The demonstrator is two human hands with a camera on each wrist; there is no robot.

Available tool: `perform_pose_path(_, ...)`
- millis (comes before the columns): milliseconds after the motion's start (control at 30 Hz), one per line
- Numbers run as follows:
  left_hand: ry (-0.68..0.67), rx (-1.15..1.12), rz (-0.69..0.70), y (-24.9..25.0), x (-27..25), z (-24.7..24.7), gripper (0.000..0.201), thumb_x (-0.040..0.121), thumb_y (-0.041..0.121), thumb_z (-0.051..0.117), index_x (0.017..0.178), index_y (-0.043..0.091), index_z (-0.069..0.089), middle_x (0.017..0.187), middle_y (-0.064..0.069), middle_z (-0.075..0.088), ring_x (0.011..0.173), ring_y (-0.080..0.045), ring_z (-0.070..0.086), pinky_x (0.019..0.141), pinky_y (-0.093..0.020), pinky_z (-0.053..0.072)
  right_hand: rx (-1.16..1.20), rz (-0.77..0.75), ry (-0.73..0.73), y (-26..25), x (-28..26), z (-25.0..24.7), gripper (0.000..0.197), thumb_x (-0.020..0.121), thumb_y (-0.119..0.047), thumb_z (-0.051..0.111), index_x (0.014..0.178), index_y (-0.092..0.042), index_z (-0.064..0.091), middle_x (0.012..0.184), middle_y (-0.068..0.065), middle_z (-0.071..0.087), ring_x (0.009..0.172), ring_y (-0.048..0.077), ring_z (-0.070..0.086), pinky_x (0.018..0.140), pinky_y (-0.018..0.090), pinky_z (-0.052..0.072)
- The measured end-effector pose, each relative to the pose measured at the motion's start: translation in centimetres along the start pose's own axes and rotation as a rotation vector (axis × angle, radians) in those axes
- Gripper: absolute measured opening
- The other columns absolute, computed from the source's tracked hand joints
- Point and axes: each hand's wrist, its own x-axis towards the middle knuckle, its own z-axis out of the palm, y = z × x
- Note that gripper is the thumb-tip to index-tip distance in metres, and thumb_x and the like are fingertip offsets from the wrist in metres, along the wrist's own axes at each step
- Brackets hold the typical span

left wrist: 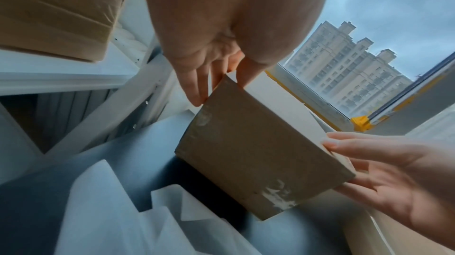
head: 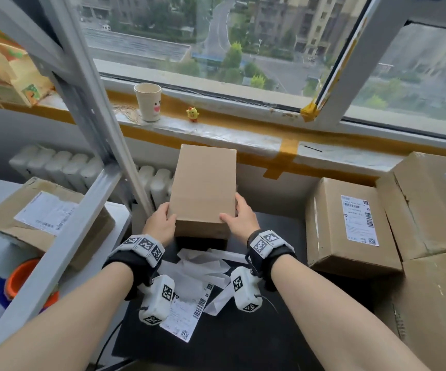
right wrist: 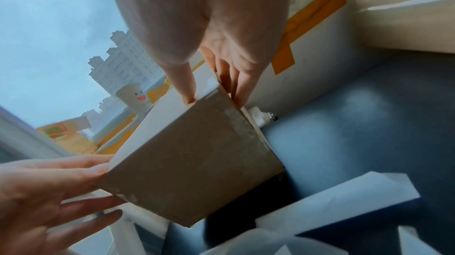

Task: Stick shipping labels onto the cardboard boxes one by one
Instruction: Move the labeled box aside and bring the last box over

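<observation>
Cardboard box (head: 204,188), unlabelled, centre frame.
Left hand (head: 160,223) and right hand (head: 242,219): fingers (left wrist: 194,91) clamped on its near corners.

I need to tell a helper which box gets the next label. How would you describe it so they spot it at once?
Look below the window sill, at the middle of the dark table. The plain cardboard box is held there between the left hand and right hand. Unlike the labelled box to its right, its top bears no label.
</observation>
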Motion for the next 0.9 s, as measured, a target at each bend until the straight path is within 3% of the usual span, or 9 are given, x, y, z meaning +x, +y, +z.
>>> perform_pose_path(100,-0.009,-0.046,0.081,2.0,-0.4,1.2,0.038,0.094,0.010,0.049,0.131,0.003,0.048,0.131,-0.016,0.057,0.120,-0.031,0.054,0.103,-0.040,0.041,0.023,0.011,0.047,0.6,-0.4,-2.5,0.074,0.083,-0.020,0.066,0.146,-0.020,0.028,0.134,-0.007,0.053,0.120,0.013,0.052,0.103,0.027,0.040)
perform_pose_path(267,-0.085,-0.021,0.169,6.5,-1.3,5.3,0.042,0.092,0.014,0.055,0.132,0.002,0.049,0.132,-0.015,0.057,0.121,-0.028,0.055,0.105,-0.036,0.039,-0.008,0.086,0.156,3.6,-2.2,-7.9,0.080,0.080,-0.035,0.070,0.147,-0.022,0.027,0.141,-0.002,0.050,0.125,0.018,0.050,0.107,0.034,0.040)
perform_pose_path(367,-0.150,-0.037,0.204,8.6,-2.1,8.1,0.041,0.091,0.017,0.057,0.130,0.004,0.052,0.129,-0.011,0.059,0.120,-0.025,0.056,0.105,-0.032,0.040,-0.025,0.151,0.202,5.6,-3.5,-11.1,0.085,0.082,-0.036,0.068,0.149,-0.020,0.020,0.145,-0.001,0.044,0.131,0.020,0.044,0.109,0.033,0.036)
perform_pose_path(500,-0.241,-0.004,0.240,10.0,-3.1,11.4,0.043,0.091,0.022,0.058,0.132,0.011,0.052,0.128,-0.007,0.062,0.118,-0.021,0.058,0.100,-0.029,0.040,-0.019,0.213,0.228,7.8,-4.6,-13.5,0.096,0.075,-0.048,0.070,0.150,-0.021,0.017,0.150,0.000,0.038,0.134,0.020,0.041,0.112,0.040,0.034)
perform_pose_path(700,-0.259,0.045,0.238,10.7,-4.2,13.6,0.043,0.092,0.025,0.056,0.132,0.010,0.051,0.129,-0.006,0.060,0.120,-0.022,0.056,0.098,-0.030,0.040,-0.066,0.273,0.215,9.1,-5.5,-15.2,0.093,0.082,-0.036,0.068,0.151,-0.017,0.009,0.154,0.003,0.028,0.139,0.022,0.032,0.114,0.036,0.028)
perform_pose_path(900,-0.238,0.078,0.230,10.4,-4.4,14.2,0.043,0.092,0.025,0.056,0.133,0.011,0.050,0.129,-0.007,0.060,0.121,-0.023,0.055,0.100,-0.033,0.041,-0.261,0.267,0.207,8.9,-5.7,-14.8,0.088,0.087,-0.037,0.062,0.151,-0.011,0.007,0.156,0.008,0.024,0.142,0.024,0.027,0.113,0.035,0.026)
